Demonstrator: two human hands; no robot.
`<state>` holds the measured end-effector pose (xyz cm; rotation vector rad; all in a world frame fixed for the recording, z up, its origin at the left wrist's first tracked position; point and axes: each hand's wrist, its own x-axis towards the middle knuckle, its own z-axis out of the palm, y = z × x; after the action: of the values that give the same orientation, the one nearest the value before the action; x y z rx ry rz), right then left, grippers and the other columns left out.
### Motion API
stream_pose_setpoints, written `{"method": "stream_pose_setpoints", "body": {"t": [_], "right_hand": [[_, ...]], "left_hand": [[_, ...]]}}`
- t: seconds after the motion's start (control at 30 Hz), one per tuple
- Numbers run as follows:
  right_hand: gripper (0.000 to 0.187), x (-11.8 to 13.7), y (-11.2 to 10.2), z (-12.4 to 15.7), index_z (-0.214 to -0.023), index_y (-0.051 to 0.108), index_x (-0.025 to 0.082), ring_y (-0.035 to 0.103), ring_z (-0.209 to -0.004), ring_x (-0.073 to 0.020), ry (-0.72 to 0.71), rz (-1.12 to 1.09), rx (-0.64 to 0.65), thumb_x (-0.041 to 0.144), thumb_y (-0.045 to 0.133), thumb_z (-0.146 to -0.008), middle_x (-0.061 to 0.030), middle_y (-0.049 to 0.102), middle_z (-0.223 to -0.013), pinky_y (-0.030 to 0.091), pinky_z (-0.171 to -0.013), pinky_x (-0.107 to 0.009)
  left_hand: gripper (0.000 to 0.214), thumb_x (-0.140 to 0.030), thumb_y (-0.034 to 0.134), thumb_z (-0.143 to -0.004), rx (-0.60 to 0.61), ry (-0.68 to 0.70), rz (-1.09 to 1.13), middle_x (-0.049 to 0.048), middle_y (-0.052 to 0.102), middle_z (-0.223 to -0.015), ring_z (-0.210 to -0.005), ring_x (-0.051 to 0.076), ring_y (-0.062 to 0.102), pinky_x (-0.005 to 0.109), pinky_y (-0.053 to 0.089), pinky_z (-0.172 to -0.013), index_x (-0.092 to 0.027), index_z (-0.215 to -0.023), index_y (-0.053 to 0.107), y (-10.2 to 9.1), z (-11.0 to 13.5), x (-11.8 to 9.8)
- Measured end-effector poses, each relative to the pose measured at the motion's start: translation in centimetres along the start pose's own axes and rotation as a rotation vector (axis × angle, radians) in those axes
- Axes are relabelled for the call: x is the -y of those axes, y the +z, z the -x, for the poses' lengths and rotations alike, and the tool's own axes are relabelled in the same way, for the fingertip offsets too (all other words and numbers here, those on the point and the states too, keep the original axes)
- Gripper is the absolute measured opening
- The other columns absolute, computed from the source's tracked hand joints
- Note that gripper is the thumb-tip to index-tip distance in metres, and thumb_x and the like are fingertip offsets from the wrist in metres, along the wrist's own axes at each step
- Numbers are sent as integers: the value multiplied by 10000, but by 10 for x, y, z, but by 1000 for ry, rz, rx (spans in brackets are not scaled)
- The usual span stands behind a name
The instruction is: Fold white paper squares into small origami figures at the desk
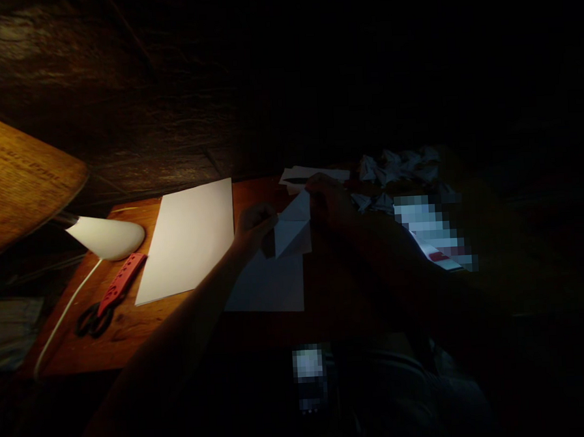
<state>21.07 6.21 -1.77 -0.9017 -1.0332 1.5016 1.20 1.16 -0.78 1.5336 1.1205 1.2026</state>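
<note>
A folded sheet of white paper (292, 224) is held up between my two hands over the wooden table. My left hand (256, 224) pinches its left edge. At its upper right corner, my right hand (326, 194) is closed on the paper, though deep shadow hides most of those fingers. Below the folded paper lies a flat white sheet (271, 285), partly covered by my left forearm. Behind my right hand are more pieces of white paper (336, 174) with a dark, thin object on them.
A lamp with a white base (109, 238) and yellowish shade (26, 180) stands at the left. Near it lie black-handled scissors in a red sheath (122, 283) and a white paper stack (190, 240). Folded paper pieces (401, 167) and a lit, pixelated screen (432, 234) are at the right.
</note>
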Motion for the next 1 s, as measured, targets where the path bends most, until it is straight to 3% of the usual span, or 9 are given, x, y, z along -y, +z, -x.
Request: {"method": "stream_pose_setpoints", "body": {"t": [0.2, 0.33, 0.47, 0.57, 0.73, 1.0], "right_hand": [[175, 4, 3, 4, -739, 568, 239, 435, -592, -107, -31, -96, -13, 254, 742, -753, 57, 484, -667, 348, -570, -264], [408, 5, 4, 8, -748, 596, 238, 493, -631, -129, -55, -51, 107, 543, 867, -741, 36, 537, -692, 394, -591, -281], [537, 0, 3, 9, -742, 607, 234, 527, -645, -146, -45, -28, 205, 726, 820, -775, 15, 577, -717, 411, -609, -295], [508, -2, 3, 10, -770, 627, 230, 567, -684, -155, -19, -52, 205, 709, 792, -808, 6, 616, -757, 441, -638, -297], [435, 0, 4, 14, -809, 679, 201, 587, -718, -150, -29, 97, 217, 539, 926, -693, 15, 658, -769, 455, -673, -284], [481, 11, 6, 18, -705, 628, 198, 535, -693, -143, -64, 391, 325, 601, 888, -712, 24, 597, -693, 401, -653, -285]], "left_hand": [[195, -320, 715, -698, 7, 11, 44, -37, 473, -562, -506, 107, 403, 242, 265, -474, -209, -633, 568, -1, -1, 0], [226, -347, 737, -742, -28, 30, 74, -37, 492, -590, -517, 109, 444, 241, 307, -482, -215, -675, 566, -2, -1, 3], [226, -337, 738, -728, -68, 78, 47, -28, 508, -616, -550, 115, 475, 239, 334, -507, -213, -669, 559, -2, -3, 6], [195, -320, 719, -693, -87, 50, 20, -25, 510, -604, -546, 118, 469, 238, 324, -506, -209, -657, 563, -2, -2, 6], [197, -393, 679, -742, -71, 2, 33, -16, 520, -620, -565, 140, 479, 262, 334, -513, -212, -704, 608, -1, -1, 3], [239, -390, 752, -719, -9, 16, -63, -42, 517, -584, -550, 108, 433, 251, 314, -541, -195, -693, 616, -1, -2, -1]]}}
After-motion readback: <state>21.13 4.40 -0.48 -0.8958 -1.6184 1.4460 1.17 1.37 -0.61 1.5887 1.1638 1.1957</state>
